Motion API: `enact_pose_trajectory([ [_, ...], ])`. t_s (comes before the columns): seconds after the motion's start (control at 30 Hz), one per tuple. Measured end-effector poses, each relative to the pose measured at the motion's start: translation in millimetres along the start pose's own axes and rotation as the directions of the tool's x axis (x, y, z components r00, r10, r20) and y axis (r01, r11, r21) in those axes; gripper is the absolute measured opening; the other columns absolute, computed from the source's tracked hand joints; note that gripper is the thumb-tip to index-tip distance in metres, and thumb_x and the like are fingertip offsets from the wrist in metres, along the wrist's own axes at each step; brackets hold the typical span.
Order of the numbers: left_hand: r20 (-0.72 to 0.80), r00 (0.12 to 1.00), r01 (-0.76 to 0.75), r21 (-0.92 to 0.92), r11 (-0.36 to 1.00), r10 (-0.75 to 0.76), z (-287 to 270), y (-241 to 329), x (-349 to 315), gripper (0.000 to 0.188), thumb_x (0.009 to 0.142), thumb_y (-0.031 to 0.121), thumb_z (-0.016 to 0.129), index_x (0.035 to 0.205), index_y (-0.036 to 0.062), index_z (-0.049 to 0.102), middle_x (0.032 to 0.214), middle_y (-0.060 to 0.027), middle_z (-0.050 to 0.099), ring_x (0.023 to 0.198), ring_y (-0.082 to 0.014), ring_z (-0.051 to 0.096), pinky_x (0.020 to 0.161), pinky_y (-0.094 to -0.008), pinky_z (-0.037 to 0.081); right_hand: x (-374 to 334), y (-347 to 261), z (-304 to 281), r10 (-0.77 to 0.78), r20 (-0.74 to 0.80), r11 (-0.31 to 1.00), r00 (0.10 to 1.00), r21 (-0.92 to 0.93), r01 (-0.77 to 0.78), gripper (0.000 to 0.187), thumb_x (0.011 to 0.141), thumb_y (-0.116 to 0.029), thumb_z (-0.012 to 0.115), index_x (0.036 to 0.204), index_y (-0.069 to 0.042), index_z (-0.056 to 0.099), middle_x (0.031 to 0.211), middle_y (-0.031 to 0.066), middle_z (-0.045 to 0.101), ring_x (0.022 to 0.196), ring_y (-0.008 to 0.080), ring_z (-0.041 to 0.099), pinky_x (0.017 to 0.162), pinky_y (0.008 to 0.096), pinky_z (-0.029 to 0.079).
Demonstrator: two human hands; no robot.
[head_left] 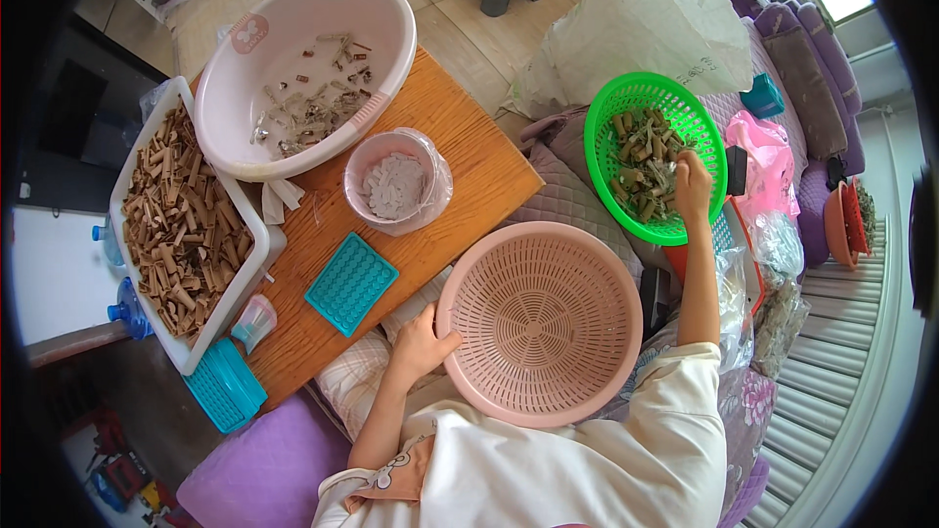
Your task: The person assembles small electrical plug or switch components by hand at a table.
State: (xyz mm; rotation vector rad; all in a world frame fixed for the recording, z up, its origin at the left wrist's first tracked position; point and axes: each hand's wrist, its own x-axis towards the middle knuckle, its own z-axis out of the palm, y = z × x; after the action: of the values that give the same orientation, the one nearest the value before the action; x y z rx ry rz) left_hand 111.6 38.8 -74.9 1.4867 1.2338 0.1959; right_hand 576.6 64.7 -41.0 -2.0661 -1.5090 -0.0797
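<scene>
Brown wood forms the table (479,161), its near edge facing a pink slotted basket (541,325); past the table's right corner sits a green basket (592,152). The left hand (421,345) clasps the pink rim, while the right hand (693,188), its hold unclear, dips among the latter's tubular pieces (636,149).

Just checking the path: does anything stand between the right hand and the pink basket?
Yes: the rim of the green basket. The right hand is inside it, so its near-left side lies between the hand and the pink basket. Nothing else visible blocks the way.
</scene>
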Motion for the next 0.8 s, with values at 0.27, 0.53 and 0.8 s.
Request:
enact_pose_trajectory([
  [0.27, 0.002, 1.000, 0.030, 0.007, 1.000, -0.030, 0.1, -3.4, 3.4, 0.047, 0.064, 0.027, 0.059, 0.101, -0.0003, 0.052, 0.084, -0.0221, 0.060, 0.081, -0.0359, 0.059, 0.073, -0.0403, 0.046, 25.3, 9.6, 47.0, -0.016, 0.264, 0.985, 0.964, -0.159, 0.060, 0.019, 0.071, 0.001, 0.047, 0.089, -0.004, 0.052, 0.091, 0.0176, 0.051, 0.091, 0.0356, 0.048, 0.077, 0.0421, 0.041],
  [0.53, -0.004, 0.999, 0.047, -0.018, 0.999, -0.048, -0.9, 5.4, 2.9, 0.045, 0.065, 0.027, 0.059, 0.100, -0.0008, 0.051, 0.087, -0.0217, 0.060, 0.083, -0.0357, 0.058, 0.074, -0.0398, 0.045, 65.6, 42.2, 121.8, -0.272, 0.416, 0.718, 0.868, -0.513, 0.471, 0.021, 0.078, -0.009, 0.043, 0.094, -0.011, 0.057, 0.104, 0.0104, 0.050, 0.101, 0.0290, 0.046, 0.078, 0.0406, 0.042],
  [0.8, 0.020, 0.999, 0.048, -0.014, 0.999, -0.048, -1.2, 1.3, 4.9, 0.043, 0.067, 0.026, 0.059, 0.099, -0.0006, 0.048, 0.088, -0.0214, 0.059, 0.082, -0.0363, 0.057, 0.073, -0.0411, 0.045, 101.9, 70.4, 131.2, -0.056, 0.270, 0.892, 0.961, -0.419, 0.170, 0.023, 0.075, -0.007, 0.047, 0.095, -0.010, 0.058, 0.106, 0.0111, 0.051, 0.101, 0.0286, 0.046, 0.079, 0.0394, 0.043],
])
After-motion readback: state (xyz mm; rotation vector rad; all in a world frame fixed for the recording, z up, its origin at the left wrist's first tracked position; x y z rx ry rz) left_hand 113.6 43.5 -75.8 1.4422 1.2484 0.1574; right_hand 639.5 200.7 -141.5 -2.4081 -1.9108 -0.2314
